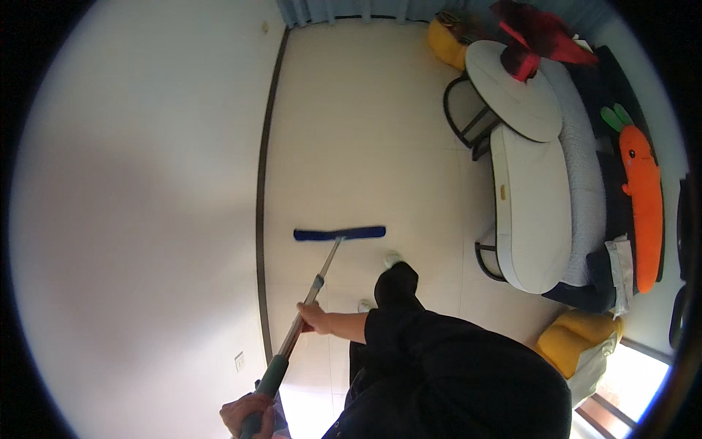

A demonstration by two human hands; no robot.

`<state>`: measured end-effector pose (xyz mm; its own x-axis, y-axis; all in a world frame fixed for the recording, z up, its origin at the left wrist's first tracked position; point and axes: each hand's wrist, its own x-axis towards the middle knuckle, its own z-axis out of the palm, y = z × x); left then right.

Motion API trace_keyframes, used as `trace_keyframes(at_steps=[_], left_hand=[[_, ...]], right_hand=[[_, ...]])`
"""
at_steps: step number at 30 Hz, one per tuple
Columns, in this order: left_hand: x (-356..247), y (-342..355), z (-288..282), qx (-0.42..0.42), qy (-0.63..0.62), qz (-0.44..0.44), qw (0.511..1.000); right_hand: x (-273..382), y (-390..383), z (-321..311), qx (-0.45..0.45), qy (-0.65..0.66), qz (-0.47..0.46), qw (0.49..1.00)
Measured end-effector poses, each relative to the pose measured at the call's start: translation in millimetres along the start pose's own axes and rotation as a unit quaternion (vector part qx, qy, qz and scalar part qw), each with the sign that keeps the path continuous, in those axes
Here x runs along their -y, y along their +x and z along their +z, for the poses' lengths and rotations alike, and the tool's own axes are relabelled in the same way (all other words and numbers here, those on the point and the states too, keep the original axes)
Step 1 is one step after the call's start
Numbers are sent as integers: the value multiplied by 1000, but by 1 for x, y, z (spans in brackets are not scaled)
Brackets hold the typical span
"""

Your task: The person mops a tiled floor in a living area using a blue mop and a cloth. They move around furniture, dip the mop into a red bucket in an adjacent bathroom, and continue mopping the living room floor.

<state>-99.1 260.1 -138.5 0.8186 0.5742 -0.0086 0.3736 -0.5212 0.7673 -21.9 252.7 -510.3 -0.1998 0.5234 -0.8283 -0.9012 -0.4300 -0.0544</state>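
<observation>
My hands are closed around the pole of a flat mop (298, 331) with a silver shaft and a dark green grip. My left hand (248, 415) wraps the grip near the upper end of the pole, at the lower left. Farther down the shaft, my right hand (313, 319) grasps the metal section, its forearm reaching across from the right. The mop's wide dark blue head (340, 233) lies flat on the pale tiled floor (365, 146), ahead of my feet and close to the left wall.
Along the left runs a white wall (146, 183) with a dark baseboard (261, 197). To the right stand a round white table (512, 95), a long white table (537, 212), a grey sofa (585, 183) with an orange carrot plush (643, 205), and a yellow seat (574, 340). Blue curtains (351, 9) hang at the far end.
</observation>
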Motion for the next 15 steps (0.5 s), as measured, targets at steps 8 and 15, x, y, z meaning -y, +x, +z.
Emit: trace_keyframes(at_steps=[8,15], left_hand=[[-45,-106,-4,-108,53,-1,993],[-52,-128,70,-263,1,-59,963]], right_hand=[[-122,-53,47,55,-74,28,995],[-98,-36,7,-40,-104,-90,990]])
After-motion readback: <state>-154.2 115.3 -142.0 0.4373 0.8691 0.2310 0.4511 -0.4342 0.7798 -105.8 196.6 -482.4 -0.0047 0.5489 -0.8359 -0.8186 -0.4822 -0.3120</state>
